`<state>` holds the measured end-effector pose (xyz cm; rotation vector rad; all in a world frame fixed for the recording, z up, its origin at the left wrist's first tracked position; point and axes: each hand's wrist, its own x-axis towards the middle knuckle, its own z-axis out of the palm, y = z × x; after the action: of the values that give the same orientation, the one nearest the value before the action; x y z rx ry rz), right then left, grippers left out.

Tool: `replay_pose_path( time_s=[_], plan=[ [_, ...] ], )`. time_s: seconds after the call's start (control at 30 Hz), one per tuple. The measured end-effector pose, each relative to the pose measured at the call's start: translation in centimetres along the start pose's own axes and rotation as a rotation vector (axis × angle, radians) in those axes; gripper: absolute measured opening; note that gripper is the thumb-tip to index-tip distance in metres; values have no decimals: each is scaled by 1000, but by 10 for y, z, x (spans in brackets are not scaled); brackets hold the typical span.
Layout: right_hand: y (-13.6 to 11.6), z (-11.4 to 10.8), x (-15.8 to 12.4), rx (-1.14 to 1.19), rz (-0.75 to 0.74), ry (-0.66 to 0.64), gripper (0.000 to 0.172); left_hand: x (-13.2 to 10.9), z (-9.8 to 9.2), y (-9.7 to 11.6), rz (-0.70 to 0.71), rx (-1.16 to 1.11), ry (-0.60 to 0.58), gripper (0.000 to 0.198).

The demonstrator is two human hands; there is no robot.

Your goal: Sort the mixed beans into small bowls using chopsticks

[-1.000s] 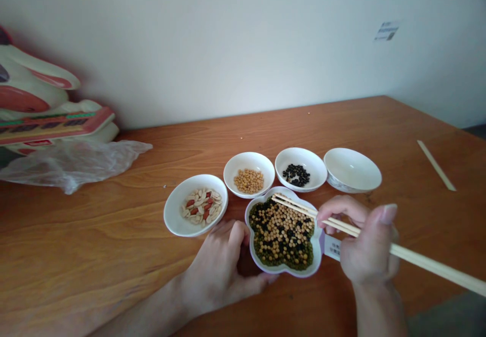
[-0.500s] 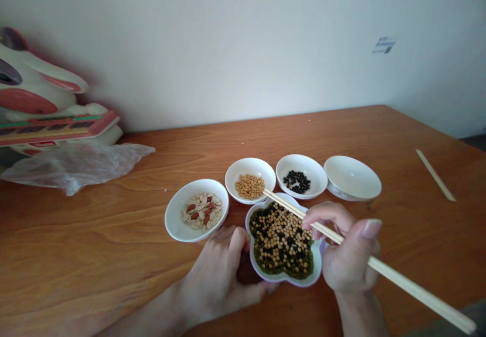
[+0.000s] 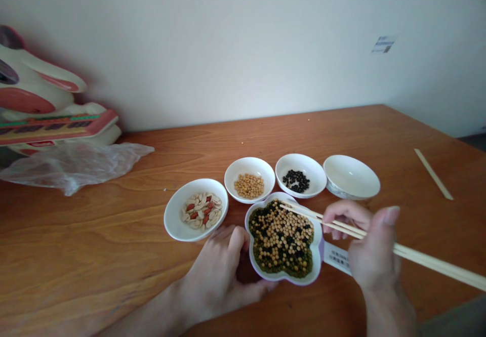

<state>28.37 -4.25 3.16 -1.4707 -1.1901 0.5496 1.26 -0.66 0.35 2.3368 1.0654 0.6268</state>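
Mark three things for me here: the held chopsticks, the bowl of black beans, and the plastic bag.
Chopsticks [image 3: 436,264]: head view, on the shafts toward their rear.
Bowl of black beans [image 3: 318,176]: head view, inner wall.
Plastic bag [image 3: 85,164]: head view, crumpled middle.

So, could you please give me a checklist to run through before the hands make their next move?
1. Left hand at the side of the flower-shaped dish: ok.
2. Right hand holding the chopsticks: ok.
3. Chopstick tips over the dish's contents: ok.
4. Something pinched between the tips: cannot tell, too small.
5. Yellow-bean bowl upright: ok.
6. Black-bean bowl upright: ok.
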Motion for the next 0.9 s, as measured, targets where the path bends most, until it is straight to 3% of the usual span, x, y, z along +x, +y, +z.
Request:
replay_pose_path(
  time_s=[0.17, 0.4, 0.63, 0.9],
  plan=[
    [16, -5, 2, -64, -30, -147, 98, 1, 2, -1, 4, -21, 8, 51],
    [8, -3, 1, -97, -70, -124, 90, -2, 4, -4, 6, -7, 3, 51],
    [-16, 6, -7, -74, 26, -48, 83, -1, 4, -2, -2, 22, -3, 51],
    [-1, 2, 0, -33, -66, 26, 91, -2, 4, -3, -7, 44, -15, 51]
  ],
)
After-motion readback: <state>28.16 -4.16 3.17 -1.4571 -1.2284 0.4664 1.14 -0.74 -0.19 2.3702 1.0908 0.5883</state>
